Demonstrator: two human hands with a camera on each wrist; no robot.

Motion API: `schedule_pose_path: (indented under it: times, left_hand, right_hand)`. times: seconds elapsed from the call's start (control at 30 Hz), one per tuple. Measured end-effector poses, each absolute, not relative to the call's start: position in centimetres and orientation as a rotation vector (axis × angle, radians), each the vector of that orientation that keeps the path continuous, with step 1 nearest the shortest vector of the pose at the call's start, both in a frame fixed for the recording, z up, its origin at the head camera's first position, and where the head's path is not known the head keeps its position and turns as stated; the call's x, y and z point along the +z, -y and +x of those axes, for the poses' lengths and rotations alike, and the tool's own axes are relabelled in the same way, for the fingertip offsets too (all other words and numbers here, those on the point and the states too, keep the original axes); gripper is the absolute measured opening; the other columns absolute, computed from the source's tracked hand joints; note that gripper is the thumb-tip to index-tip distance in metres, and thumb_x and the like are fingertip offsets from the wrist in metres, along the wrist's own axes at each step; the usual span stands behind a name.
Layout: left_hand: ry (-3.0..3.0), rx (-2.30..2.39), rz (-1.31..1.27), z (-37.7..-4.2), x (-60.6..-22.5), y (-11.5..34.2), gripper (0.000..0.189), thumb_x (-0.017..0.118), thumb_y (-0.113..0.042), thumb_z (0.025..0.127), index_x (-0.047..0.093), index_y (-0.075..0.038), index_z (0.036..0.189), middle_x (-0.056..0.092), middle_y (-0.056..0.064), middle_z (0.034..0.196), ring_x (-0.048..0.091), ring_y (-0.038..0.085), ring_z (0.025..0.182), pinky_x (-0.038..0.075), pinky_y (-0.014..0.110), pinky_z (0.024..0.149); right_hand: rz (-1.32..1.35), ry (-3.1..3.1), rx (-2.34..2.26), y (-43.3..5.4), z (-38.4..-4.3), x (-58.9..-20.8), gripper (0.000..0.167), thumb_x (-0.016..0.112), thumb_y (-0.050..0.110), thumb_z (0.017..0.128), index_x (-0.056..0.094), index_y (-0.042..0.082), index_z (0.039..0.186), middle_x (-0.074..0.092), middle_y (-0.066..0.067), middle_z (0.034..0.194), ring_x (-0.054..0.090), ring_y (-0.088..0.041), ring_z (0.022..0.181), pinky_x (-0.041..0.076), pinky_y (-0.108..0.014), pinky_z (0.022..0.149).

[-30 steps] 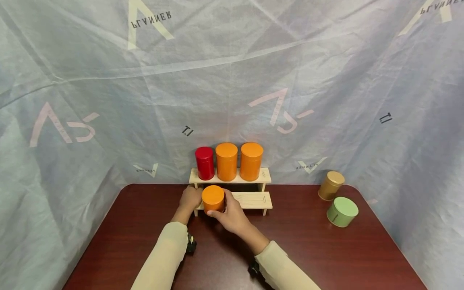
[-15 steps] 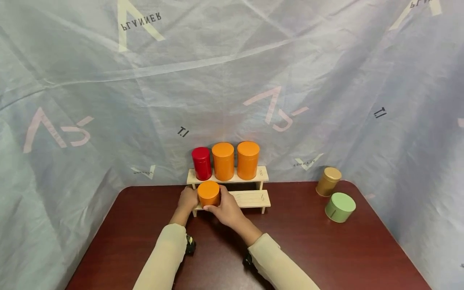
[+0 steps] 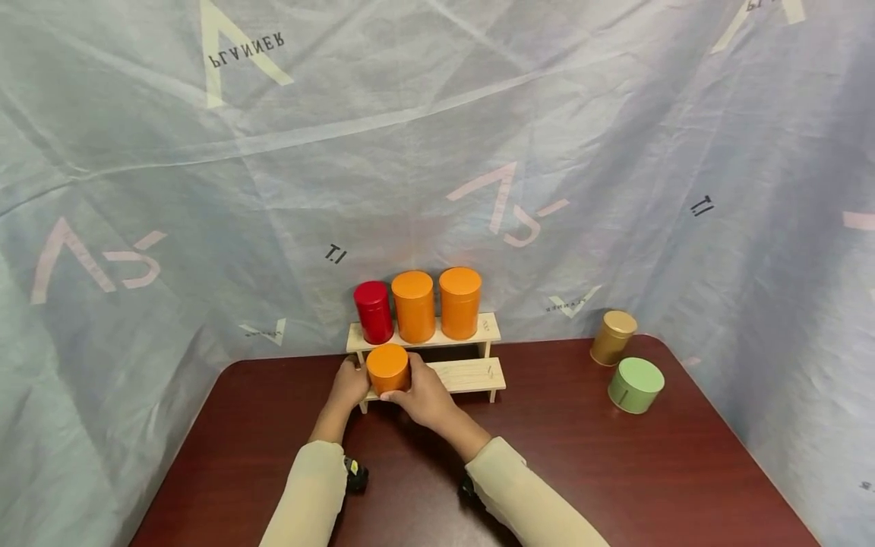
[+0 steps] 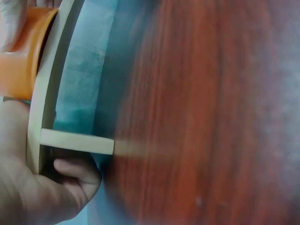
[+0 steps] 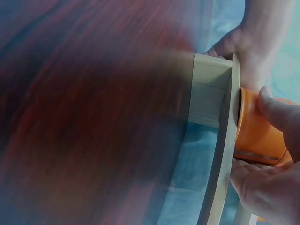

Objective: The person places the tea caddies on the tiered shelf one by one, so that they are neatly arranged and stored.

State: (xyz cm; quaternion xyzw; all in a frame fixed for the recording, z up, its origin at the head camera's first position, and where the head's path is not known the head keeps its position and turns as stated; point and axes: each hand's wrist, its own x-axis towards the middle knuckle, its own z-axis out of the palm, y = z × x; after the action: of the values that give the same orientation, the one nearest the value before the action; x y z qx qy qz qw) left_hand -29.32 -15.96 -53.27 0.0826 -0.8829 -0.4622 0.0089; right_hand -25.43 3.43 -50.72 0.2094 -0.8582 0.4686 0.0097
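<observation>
A short orange tin (image 3: pixel 388 372) stands at the left end of the lower step of a wooden two-step stand (image 3: pixel 468 375). My right hand (image 3: pixel 429 396) grips it from the right, thumb in front. In the right wrist view, the tin's base meets the board, and thumb and fingers (image 5: pixel 262 180) lie on either side of it. My left hand (image 3: pixel 347 389) holds the stand's left end; in the left wrist view its fingers (image 4: pixel 79 176) curl under the board beside the leg. A red tin (image 3: pixel 374 313) and two taller orange tins (image 3: pixel 413 308) line the upper step.
A gold tin (image 3: pixel 613 338) and a low green tin (image 3: pixel 636 385) stand at the right rear of the dark red table (image 3: pixel 581 456). Grey printed cloth (image 3: pixel 273 190) hangs behind and along both sides.
The short orange tin has shifted slightly back over the lower step, with my right hand still around it. My left hand stays at the stand's left end. The head view has shifted a little.
</observation>
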Motion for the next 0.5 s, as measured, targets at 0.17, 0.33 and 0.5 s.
schedule_pose_path:
  times: [0.17,0.33,0.5]
  left_hand:
    - [2.772,-1.568,0.174,-29.0,-53.5,16.8,0.054,0.034,-0.044,0.111,0.042,0.003,0.137,0.053,0.027,0.131,0.053,0.037,0.118,0.044,0.051,0.103]
    - [2.738,-1.675,0.150,-29.0,-53.1,17.3,0.045,0.026,-0.033,0.109,0.046,0.004,0.123,0.050,0.024,0.115,0.050,0.036,0.103,0.043,0.047,0.092]
    - [2.760,-1.619,0.151,-29.9,-53.6,18.3,0.041,0.021,-0.027,0.106,0.050,0.002,0.104,0.046,0.018,0.086,0.039,0.027,0.069,0.038,0.038,0.062]
  right_hand:
    - [0.635,2.709,1.403,-3.0,-25.4,-50.6,0.081,0.084,0.033,0.091,0.043,-0.002,0.150,0.065,-0.019,0.140,0.067,-0.031,0.125,0.054,-0.049,0.108]
    - [0.584,2.756,1.382,-2.7,-25.2,-50.0,0.079,0.086,0.034,0.089,0.046,-0.001,0.148,0.067,-0.017,0.137,0.068,-0.030,0.123,0.055,-0.048,0.107]
    - [0.559,2.788,1.340,-2.4,-25.2,-49.7,0.079,0.087,0.036,0.088,0.048,0.001,0.146,0.068,-0.015,0.134,0.069,-0.029,0.120,0.056,-0.047,0.106]
